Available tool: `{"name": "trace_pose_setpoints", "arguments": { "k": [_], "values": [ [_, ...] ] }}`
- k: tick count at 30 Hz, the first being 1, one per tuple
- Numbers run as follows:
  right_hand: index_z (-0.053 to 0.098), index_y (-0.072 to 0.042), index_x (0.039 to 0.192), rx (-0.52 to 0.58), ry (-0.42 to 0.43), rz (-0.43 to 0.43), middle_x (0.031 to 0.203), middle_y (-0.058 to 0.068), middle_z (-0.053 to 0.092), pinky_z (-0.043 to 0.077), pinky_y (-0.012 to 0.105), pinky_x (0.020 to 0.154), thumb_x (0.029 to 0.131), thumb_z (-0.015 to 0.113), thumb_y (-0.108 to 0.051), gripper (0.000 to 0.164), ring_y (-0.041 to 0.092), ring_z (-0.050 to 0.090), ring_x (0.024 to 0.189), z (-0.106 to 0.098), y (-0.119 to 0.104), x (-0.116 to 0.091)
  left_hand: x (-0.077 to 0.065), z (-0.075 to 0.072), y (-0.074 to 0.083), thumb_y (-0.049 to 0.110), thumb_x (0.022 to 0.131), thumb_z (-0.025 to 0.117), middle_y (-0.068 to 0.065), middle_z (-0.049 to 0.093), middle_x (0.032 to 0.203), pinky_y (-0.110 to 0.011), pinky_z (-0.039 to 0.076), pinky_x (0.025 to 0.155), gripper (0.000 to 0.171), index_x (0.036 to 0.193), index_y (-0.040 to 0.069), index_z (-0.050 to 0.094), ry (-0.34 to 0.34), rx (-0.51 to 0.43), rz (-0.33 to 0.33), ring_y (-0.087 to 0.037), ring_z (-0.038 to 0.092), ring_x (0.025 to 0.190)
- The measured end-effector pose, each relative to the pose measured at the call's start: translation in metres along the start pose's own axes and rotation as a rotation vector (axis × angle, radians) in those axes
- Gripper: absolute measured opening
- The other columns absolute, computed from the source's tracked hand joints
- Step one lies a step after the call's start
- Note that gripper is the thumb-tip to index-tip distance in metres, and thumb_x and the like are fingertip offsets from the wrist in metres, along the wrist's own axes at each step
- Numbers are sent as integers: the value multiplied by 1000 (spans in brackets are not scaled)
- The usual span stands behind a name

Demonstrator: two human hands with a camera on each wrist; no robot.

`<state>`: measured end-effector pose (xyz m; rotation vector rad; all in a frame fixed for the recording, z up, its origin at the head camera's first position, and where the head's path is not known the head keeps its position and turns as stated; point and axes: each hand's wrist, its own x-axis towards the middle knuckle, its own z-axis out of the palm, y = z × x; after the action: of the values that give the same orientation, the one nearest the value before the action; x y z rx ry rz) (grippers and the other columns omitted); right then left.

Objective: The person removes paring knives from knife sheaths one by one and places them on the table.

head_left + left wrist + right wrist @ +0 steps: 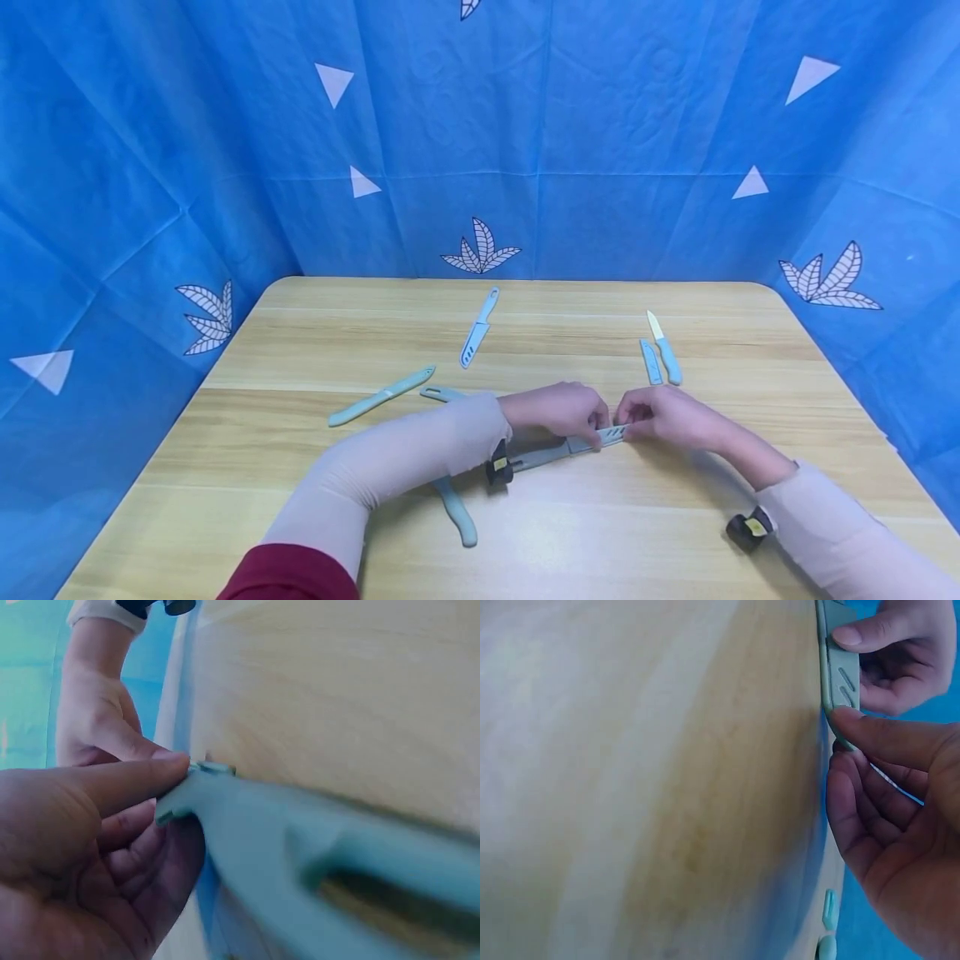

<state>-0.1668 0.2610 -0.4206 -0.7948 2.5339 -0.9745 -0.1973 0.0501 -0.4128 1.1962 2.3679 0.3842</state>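
Note:
A grey-green knife handle (536, 457) with a slot in it points left, and a slotted blade sheath (613, 434) covers the other end. My left hand (566, 408) pinches the sheath between thumb and fingers, close to the handle; the left wrist view shows the handle (262, 847) large beside the thumb. At the sheath's tip, my right hand (667, 414) pinches with thumb and fingertips. In the right wrist view the sheath (844, 671) runs between both hands. Any blade inside is hidden.
A small knife (666, 354) with a bare pale blade lies beside its sheath (650, 362). A sheathed knife (476, 333) lies farther back, and a slim green knife (381, 397) at left. Two handles (459, 515) (441, 392) stick out from beneath my left forearm.

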Motion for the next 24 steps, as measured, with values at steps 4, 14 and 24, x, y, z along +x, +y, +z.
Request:
{"name": "trace_pose_setpoints", "arguments": {
  "k": [4,14,24],
  "values": [
    [68,-14,91,44,12,-4,82,-7,67,54,24,66,87,72,-10,7,11,59,75,-2,1,0,2,0,-7,21,87,75,10,64,77,-11,47,61,11,93,14,70,-25,-134,20,-2,57,70],
    [67,-7,97,197,55,42,88,3,69,58,28,72,91,68,-11,7,19,64,79,-9,-3,1,-2,-3,-14,10,88,72,3,68,82,-18,56,59,12,98,5,68,-32,-482,-41,-8,62,70],
    [62,7,112,433,97,135,96,17,68,61,35,78,99,59,-14,25,32,67,86,-10,-5,4,-14,-8,-18,4,89,70,-6,67,85,-28,61,62,12,100,2,65,1,-804,-75,-15,64,72]
  ]
}}
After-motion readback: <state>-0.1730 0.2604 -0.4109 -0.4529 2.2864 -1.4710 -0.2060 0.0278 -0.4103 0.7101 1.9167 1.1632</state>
